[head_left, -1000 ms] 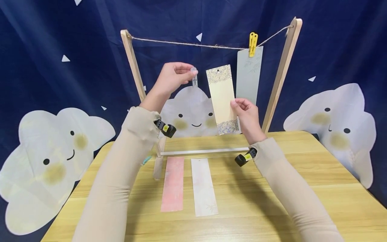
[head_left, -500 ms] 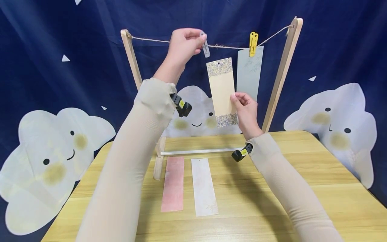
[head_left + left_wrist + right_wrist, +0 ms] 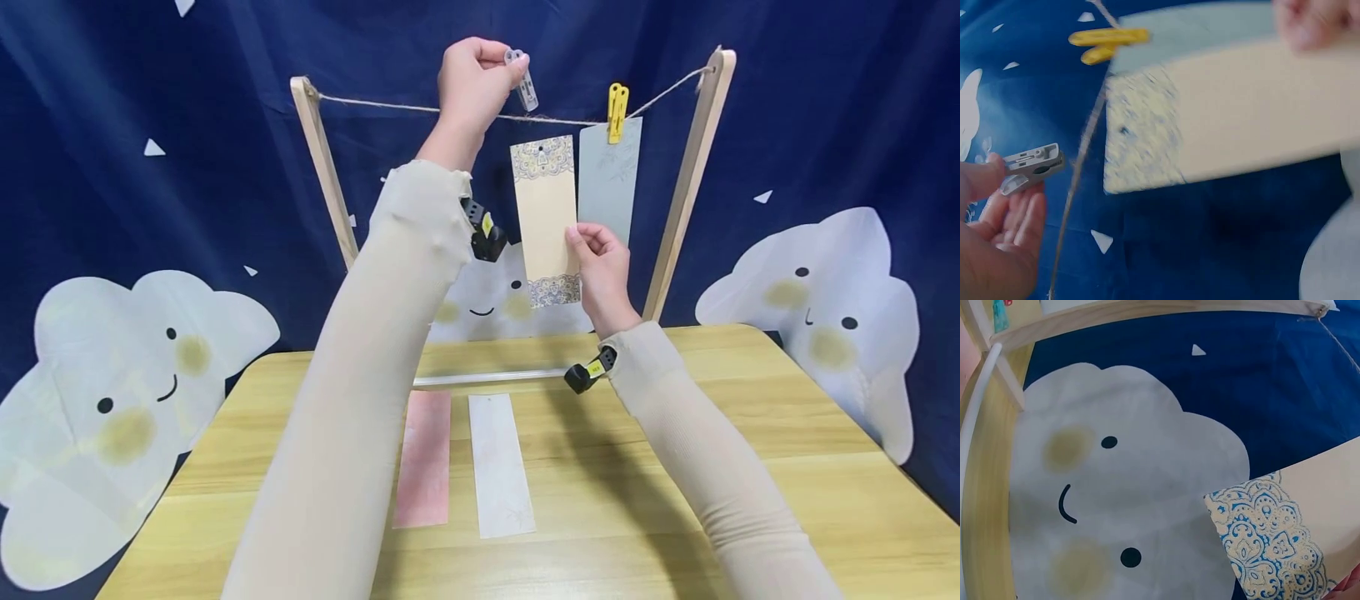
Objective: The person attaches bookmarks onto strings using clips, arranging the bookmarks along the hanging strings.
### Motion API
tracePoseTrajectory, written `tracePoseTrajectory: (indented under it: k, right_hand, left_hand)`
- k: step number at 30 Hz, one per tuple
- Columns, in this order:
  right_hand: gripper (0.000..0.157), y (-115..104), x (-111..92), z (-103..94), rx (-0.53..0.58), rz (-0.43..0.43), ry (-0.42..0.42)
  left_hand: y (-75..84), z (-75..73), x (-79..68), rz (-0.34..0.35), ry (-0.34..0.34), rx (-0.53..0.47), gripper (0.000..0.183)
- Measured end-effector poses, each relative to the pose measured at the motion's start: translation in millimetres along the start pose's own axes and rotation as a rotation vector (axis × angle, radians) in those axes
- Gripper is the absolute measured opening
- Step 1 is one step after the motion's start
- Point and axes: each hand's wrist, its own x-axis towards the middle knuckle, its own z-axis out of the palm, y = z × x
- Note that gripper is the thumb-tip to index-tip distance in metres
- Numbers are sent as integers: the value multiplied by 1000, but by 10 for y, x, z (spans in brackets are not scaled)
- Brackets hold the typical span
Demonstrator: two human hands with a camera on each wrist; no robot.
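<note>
My left hand (image 3: 477,90) pinches a clear grey clothespin (image 3: 527,86) between thumb and fingers, just above the twine (image 3: 420,108). In the left wrist view the clothespin (image 3: 1034,165) points toward the twine and stands apart from it. My right hand (image 3: 603,271) grips the right edge of a cream bookmark (image 3: 546,221) with lacy blue patterned ends. The bookmark is nearly upright, its punched top edge a little below the twine. Beside it a pale grey-green card (image 3: 611,171) hangs from the twine by a yellow clothespin (image 3: 617,112).
Two wooden posts (image 3: 690,183) carry the twine, and a white rod (image 3: 491,378) runs low between them. On the wooden table (image 3: 637,500) lie a pink card (image 3: 423,458) and a white card (image 3: 501,467). A dark blue curtain with cloud shapes hangs behind.
My left hand has risen with the clothespin from below the twine to above it, shifting right. My right hand has lifted the cream bookmark slightly toward the twine.
</note>
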Motion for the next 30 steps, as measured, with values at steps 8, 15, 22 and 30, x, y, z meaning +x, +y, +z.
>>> tracePoseTrajectory:
  k: [8, 15, 22, 30]
  right_hand:
    - [18, 20, -6, 6, -3, -7, -5]
    - [18, 24, -39, 22, 14, 3, -8]
    - [13, 57, -38, 14, 49, 1, 2]
    - [11, 52, -20, 35, 92, 5, 6]
  left_hand:
    - [-3, 97, -5, 142, -5, 168, 21]
    - [5, 140, -16, 218, 39, 272, 18]
    - [-13, 163, -62, 185, 17, 316, 15]
    - [-23, 185, -98, 129, -37, 387, 17]
